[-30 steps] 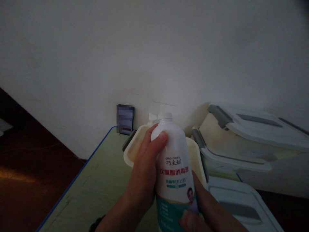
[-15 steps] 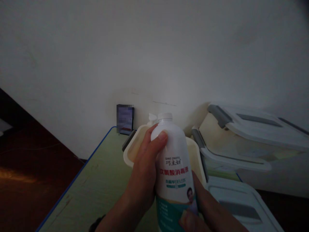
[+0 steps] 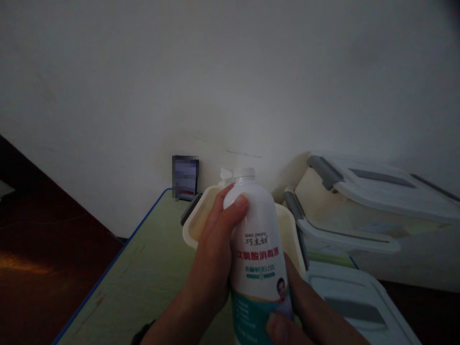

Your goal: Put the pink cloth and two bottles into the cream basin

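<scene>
I hold a white plastic bottle [image 3: 257, 239] upright in front of me; it has a white cap, red Chinese lettering and a teal band low on the label. My left hand [image 3: 214, 258] wraps its upper body, thumb pressed just under the shoulder. My right hand [image 3: 298, 311] grips the bottle's lower part from the right, thumb on the label. Behind the bottle sits an open cream storage box [image 3: 194, 223] with a grey latch.
The green table [image 3: 143, 282] has a blue edge and meets a white wall. To the right stand white lidded bins [image 3: 359, 211] with grey handles, and a lid [image 3: 359, 302] lies lower right. A small dark card [image 3: 185, 177] leans on the wall. Dark floor lies left.
</scene>
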Tool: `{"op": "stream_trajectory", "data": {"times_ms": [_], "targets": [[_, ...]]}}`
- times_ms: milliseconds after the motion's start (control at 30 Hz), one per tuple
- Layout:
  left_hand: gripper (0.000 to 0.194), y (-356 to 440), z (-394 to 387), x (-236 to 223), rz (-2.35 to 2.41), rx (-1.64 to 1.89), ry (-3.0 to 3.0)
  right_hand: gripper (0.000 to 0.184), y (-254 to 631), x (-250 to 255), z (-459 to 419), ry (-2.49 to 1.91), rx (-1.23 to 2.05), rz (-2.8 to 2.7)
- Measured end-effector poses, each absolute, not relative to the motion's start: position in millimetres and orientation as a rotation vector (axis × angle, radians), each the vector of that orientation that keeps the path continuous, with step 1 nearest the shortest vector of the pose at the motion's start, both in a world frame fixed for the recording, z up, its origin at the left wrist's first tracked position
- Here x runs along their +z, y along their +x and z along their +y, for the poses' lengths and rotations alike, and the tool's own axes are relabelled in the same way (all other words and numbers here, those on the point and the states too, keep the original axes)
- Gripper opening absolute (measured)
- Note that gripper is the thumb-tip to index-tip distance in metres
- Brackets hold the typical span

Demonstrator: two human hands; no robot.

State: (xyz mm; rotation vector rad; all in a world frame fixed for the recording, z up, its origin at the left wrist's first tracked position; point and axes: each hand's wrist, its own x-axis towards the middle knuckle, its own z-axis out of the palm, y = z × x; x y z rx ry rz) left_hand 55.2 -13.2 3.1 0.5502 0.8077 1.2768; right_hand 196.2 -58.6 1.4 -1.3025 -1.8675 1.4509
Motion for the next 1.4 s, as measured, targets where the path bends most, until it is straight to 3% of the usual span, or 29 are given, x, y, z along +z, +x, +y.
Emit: {"op": "stream_trajectory", "data": {"times_ms": [533,700,867,1400], "targets": [[0.058,54.2,-9.2,-4.7,0.77,1.228,0.555,0.063,195.3,1.7,-60.5,-1.347,1.377,-1.891],[0.048,57.0,-7.0,-1.0,0.71,1.242,0.498,0.081,202.1,-3.5,-60.2,-1.314,1.388,-1.914],[0.051,55.5,-6.9,1.1,0.755,1.18,0.423,0.091,206.5,-7.3,-57.9,-1.337,1.41,-1.93],[0.05,54.7,-8.1,3.2,0.701,1.18,0.448,0.087,205.3,-8.2,-53.5,-1.317,1.484,-1.903]]}}
